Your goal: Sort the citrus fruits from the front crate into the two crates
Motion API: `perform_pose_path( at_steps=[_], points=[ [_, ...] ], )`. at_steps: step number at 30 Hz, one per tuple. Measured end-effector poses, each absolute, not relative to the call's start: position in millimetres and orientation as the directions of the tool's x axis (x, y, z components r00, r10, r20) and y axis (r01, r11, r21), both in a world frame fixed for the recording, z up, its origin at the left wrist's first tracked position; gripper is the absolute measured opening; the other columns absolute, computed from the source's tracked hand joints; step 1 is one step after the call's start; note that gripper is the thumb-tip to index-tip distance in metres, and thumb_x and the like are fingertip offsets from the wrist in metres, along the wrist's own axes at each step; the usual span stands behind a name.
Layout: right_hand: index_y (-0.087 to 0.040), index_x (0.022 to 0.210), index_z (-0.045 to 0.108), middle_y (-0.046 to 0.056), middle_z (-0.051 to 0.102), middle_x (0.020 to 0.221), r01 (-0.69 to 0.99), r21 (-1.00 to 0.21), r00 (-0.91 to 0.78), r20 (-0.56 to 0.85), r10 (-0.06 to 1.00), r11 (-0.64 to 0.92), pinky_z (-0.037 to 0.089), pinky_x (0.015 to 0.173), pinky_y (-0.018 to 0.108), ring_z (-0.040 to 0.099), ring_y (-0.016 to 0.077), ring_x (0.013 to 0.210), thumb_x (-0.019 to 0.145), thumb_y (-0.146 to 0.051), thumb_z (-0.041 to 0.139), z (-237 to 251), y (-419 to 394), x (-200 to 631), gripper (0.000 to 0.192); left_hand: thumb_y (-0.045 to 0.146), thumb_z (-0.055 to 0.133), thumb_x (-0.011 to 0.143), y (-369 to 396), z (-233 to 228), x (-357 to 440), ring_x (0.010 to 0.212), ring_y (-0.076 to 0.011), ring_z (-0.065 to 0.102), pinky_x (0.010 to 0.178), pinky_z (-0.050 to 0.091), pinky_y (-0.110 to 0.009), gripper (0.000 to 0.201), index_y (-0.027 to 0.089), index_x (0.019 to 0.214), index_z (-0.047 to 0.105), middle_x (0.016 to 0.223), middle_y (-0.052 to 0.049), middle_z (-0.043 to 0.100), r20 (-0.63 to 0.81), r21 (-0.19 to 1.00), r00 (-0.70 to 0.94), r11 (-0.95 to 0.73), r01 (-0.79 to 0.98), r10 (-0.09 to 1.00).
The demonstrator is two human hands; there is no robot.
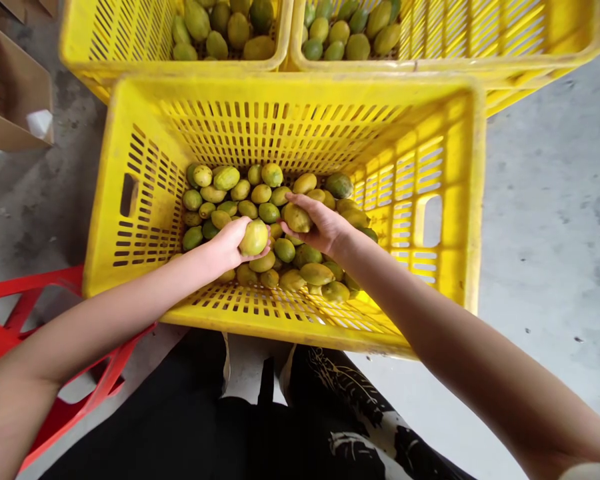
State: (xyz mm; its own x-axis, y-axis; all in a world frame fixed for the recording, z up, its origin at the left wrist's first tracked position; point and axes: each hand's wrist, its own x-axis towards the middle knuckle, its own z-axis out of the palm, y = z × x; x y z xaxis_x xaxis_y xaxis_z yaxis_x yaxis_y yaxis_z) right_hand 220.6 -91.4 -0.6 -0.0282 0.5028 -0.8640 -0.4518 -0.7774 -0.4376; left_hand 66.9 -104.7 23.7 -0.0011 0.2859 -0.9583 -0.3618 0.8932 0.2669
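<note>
- Head view: the left hand (230, 243) wraps a yellow-green fruit (254, 237), lifted just above the heap so it comes free.
- The right hand (325, 225) curls over another fruit (297, 217) resting on the pile.
- Both reach deep into the near yellow crate (130, 267), since its fruit lies low.
- Fuller crates (275, 63) stand behind it.

Grey concrete floor (545, 220), daylight

Two far crates (280, 63) cut off by the top edge, cardboard box (15, 100) by the left edge, red stool (10, 313) partly under near crate (130, 133); left hand (227, 243) and right hand (320, 223) palms hidden behind their fruit.
</note>
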Motion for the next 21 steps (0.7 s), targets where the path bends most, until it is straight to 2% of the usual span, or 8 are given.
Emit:
perform_pose_path(
  at_steps=[3, 8, 11, 14, 18, 21],
  points=[
    [-0.024, 0.096, 0.063, -0.001, 0.067, 0.075, -0.416, -0.406, -0.094, -0.871, 0.483, -0.814, 0.059, 0.051, 0.019, 0.067, 0.0152, 0.066, 0.105, -0.018, 0.068, -1.3, -91.9, 222.2, 0.011, 0.02, 0.045, 0.115, -104.7, 23.9, 66.9, 0.053, -0.0176, 0.067, 0.047, 0.059, -0.025, 0.03, 0.012, 0.106, 0.072, 0.074, -0.007, 0.071, -0.962, 0.233, 0.047, 0.9, -0.367, 0.268],
    [-0.022, 0.102, 0.065, 0.003, 0.068, 0.073, -0.421, -0.374, -0.144, -0.872, 0.468, -0.827, 0.059, 0.049, 0.025, 0.071, 0.0206, 0.065, 0.102, -0.023, 0.068, -3.4, -89.7, 224.2, 0.003, 0.023, 0.049, 0.114, -105.5, 20.3, 65.1, 0.053, -0.0193, 0.068, 0.047, 0.059, -0.026, 0.027, 0.012, 0.112, 0.073, 0.073, -0.009, 0.072, -0.967, 0.215, 0.036, 0.888, -0.406, 0.25],
    [-0.023, 0.103, 0.065, 0.003, 0.07, 0.078, -0.451, -0.394, -0.122, -0.862, 0.492, -0.801, 0.066, 0.057, 0.03, 0.075, 0.0228, 0.071, 0.101, -0.022, 0.069, -4.3, -88.9, 223.8, 0.005, 0.023, 0.049, 0.113, -105.7, 21.0, 64.4, 0.051, -0.0195, 0.067, 0.046, 0.059, -0.026, 0.027, 0.012, 0.112, 0.074, 0.072, -0.009, 0.072, -0.971, 0.2, 0.04, 0.886, -0.419, 0.237],
    [-0.024, 0.103, 0.063, 0.004, 0.074, 0.087, -0.487, -0.399, -0.087, -0.863, 0.498, -0.777, 0.07, 0.067, 0.032, 0.078, 0.0231, 0.082, 0.106, -0.024, 0.064, -1.9, -89.4, 221.7, 0.003, 0.021, 0.053, 0.11, -105.9, 23.1, 65.2, 0.051, -0.0188, 0.067, 0.046, 0.059, -0.026, 0.023, 0.013, 0.109, 0.075, 0.072, -0.008, 0.072, -0.969, 0.193, 0.058, 0.885, -0.424, 0.239],
    [-0.026, 0.105, 0.063, 0.003, 0.076, 0.091, -0.485, -0.439, -0.084, -0.837, 0.54, -0.756, 0.072, 0.072, 0.033, 0.078, 0.0222, 0.085, 0.105, -0.021, 0.065, -0.1, -90.7, 219.4, 0.004, 0.018, 0.072, 0.104, -106.5, 23.0, 66.5, 0.053, -0.016, 0.066, 0.05, 0.061, -0.024, 0.007, 0.016, 0.097, 0.072, 0.071, -0.004, 0.069, -0.947, 0.274, 0.049, 0.881, -0.387, 0.316],
    [-0.025, 0.108, 0.066, 0.003, 0.074, 0.082, -0.459, -0.406, -0.1, -0.86, 0.5, -0.79, 0.072, 0.067, 0.035, 0.076, 0.023, 0.076, 0.099, -0.02, 0.069, -2.7, -90.9, 220.4, 0.01, 0.011, 0.079, 0.1, -107.3, 21.9, 67.6, 0.056, -0.0142, 0.065, 0.054, 0.061, -0.023, 0.017, 0.017, 0.088, 0.068, 0.072, -0.003, 0.068, -0.92, 0.359, 0.027, 0.87, -0.338, 0.391]
  ],
)
